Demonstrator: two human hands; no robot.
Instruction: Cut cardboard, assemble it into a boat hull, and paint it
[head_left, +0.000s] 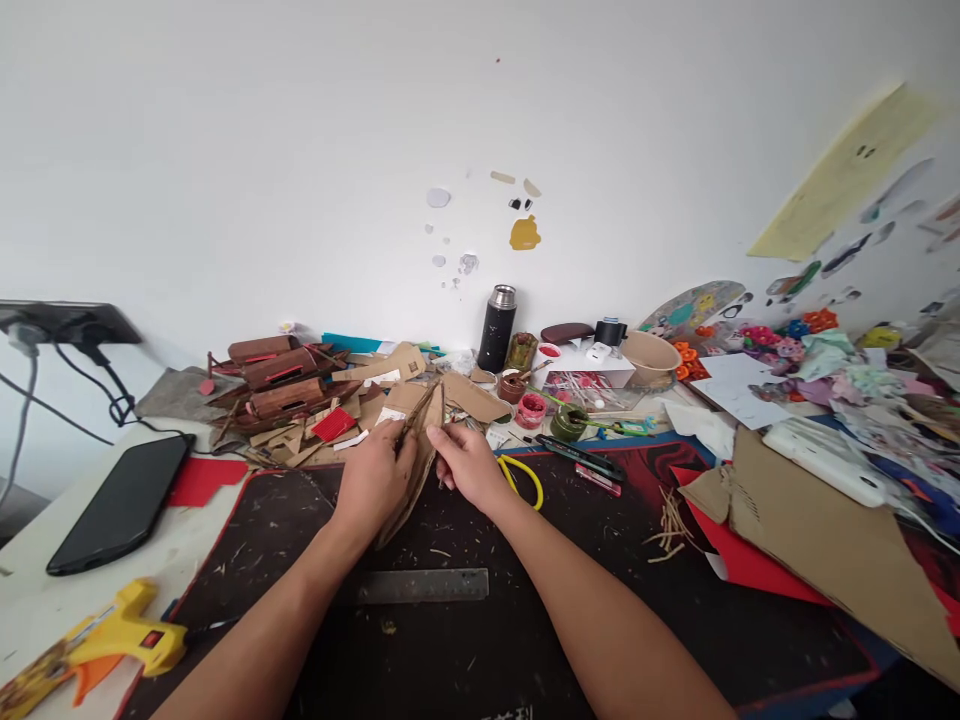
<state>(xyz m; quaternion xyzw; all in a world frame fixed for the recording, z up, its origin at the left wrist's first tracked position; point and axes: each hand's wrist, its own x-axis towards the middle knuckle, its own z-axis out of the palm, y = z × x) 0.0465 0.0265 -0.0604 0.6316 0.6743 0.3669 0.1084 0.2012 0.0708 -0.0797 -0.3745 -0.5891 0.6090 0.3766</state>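
Both hands hold a folded brown cardboard piece [417,478] above the dark mat, its narrow end pointing toward the wall. My left hand [377,474] has its fingers closed round the left edge of the piece. On the other side, my right hand [466,466] pinches the right edge between thumb and curled fingers. A clear ruler [424,585] lies on the mat below the hands. Just right of my right hand are yellow scissor handles [534,482]; the blades are hidden.
A yellow glue gun [124,640] and black phone [121,502] lie at the left. Behind stand brown cardboard models [289,370], a black flask [497,330] and paint jars [532,410]. A large cardboard sheet [832,540] lies right, beside thin cardboard strips [673,525].
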